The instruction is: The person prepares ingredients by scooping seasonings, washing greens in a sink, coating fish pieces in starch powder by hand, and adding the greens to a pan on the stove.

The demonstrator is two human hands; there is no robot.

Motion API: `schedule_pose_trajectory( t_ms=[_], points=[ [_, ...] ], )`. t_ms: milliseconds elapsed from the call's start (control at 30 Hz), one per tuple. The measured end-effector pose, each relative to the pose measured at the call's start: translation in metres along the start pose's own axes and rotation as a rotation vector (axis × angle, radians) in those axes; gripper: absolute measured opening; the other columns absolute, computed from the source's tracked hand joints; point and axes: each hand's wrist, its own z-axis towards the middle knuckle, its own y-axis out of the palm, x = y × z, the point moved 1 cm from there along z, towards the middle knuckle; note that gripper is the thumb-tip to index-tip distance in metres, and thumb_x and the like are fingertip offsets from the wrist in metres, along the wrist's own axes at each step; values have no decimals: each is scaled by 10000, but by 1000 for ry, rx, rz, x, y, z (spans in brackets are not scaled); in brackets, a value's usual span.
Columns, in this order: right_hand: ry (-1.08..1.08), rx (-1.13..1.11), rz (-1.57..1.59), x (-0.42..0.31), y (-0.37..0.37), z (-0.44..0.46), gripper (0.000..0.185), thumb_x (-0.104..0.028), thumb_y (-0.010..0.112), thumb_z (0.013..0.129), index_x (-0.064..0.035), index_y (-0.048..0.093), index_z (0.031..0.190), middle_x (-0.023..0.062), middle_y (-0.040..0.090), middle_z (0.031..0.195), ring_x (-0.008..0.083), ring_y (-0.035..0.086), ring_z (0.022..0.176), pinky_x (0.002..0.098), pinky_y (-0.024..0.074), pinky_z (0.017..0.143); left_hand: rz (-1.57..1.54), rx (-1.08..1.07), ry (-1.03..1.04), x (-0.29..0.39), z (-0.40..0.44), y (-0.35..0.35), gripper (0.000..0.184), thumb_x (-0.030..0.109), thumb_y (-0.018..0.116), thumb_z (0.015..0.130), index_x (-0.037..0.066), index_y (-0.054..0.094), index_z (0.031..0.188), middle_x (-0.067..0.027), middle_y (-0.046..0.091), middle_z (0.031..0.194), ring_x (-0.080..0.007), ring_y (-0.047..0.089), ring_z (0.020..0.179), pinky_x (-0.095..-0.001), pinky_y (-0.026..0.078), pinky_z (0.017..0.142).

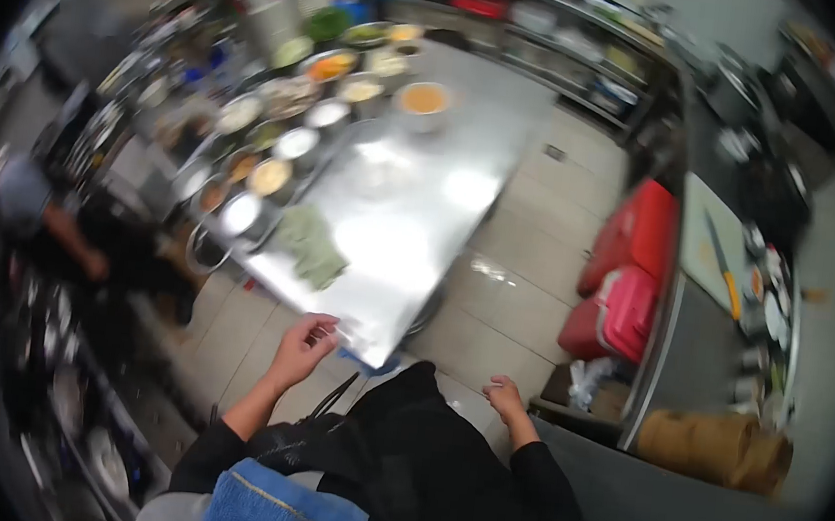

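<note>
My left hand (302, 348) is at the near corner of the steel table (406, 219), its fingers loosely bent and apart, with nothing visible in it. A crumpled greenish cloth (310, 246) lies on the tabletop just beyond that hand. Over the tiled floor, right of my black apron (411, 431), hangs my right hand (505, 398). Its fingers are half curled and blurred, and I see nothing held there. A blue towel (283, 511) drapes across my front.
Many bowls and pots of food line the table's left side, among them an orange-filled bowl (423, 103). Red coolers (630, 241) stand beneath the right counter, where a knife (724, 262) rests on a cutting board (707, 226). A co-worker (35, 209) is at the left.
</note>
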Motion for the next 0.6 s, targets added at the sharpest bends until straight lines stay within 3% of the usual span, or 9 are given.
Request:
schedule_pose_trajectory(
  t_ms=[100, 167, 233, 333, 400, 467, 500, 533, 600],
  points=[
    [-169, 78, 21, 8, -38, 19, 390, -202, 722, 803, -4, 638, 1129, 131, 690, 936, 213, 654, 890, 325, 523, 762, 476, 216, 404, 39, 87, 27, 359, 130, 684, 848, 15, 588, 1174, -134, 616, 1103, -252, 608, 966, -347, 492, 851],
    [-128, 191, -5, -30, -79, 4, 338, -250, 729, 799, -12, 682, 1034, 138, 696, 997, 232, 670, 846, 360, 529, 748, 559, 490, 144, -17, 140, 13, 557, 186, 665, 850, -50, 467, 1315, -235, 556, 1221, -394, 526, 1140, -439, 424, 992],
    [-103, 303, 6, -30, -116, 23, 326, -265, 732, 792, -17, 694, 1000, 139, 701, 971, 250, 673, 820, 373, 529, 744, 797, 257, -129, -87, 179, -7, 562, 216, 654, 839, -88, 486, 1280, -269, 522, 1241, -424, 501, 1170, -461, 393, 1028],
    [-66, 373, -43, -32, -166, 46, 314, -297, 734, 766, -28, 711, 927, 161, 704, 916, 297, 676, 827, 389, 528, 771, 827, 222, -153, -60, 197, 23, 513, 248, 666, 801, -91, 561, 1170, -280, 554, 1153, -422, 522, 1146, -456, 423, 971],
    [-48, 374, -96, -48, -208, 50, 315, -314, 734, 747, -33, 716, 889, 183, 702, 887, 326, 675, 861, 393, 526, 803, 889, -23, -211, -31, 223, 23, 539, 261, 691, 772, -97, 578, 1158, -254, 610, 992, -418, 601, 974, -443, 467, 856],
    [-122, 564, -145, -75, -251, 59, 222, -239, 731, 766, -18, 718, 779, 129, 700, 782, 271, 677, 771, 371, 528, 741, 961, -341, -358, -11, 264, 7, 459, 309, 694, 772, -91, 665, 994, -199, 656, 746, -385, 650, 696, -444, 513, 656],
    [-218, 575, -374, -89, -277, 70, 203, -210, 718, 768, -28, 726, 856, 138, 706, 833, 278, 682, 800, 369, 527, 759, 865, -446, -575, -22, 288, -9, 417, 307, 677, 846, -74, 679, 1015, -135, 660, 684, -255, 645, 579, -359, 504, 536],
    [-369, 779, -171, -99, -296, 83, 198, -193, 712, 769, -37, 725, 890, 141, 703, 844, 276, 683, 816, 367, 526, 771, 1055, -709, -618, 93, 294, 22, 497, 393, 596, 923, -50, 648, 1141, -231, 681, 1053, -320, 645, 963, -394, 489, 880],
    [-396, 849, 22, -149, -350, 68, 213, -153, 679, 800, -65, 712, 991, 141, 697, 870, 253, 684, 856, 366, 521, 805, 1044, -515, -266, 104, 314, 30, 584, 500, 549, 909, -38, 681, 1094, -253, 687, 1032, -327, 649, 947, -419, 486, 865]
  ],
)
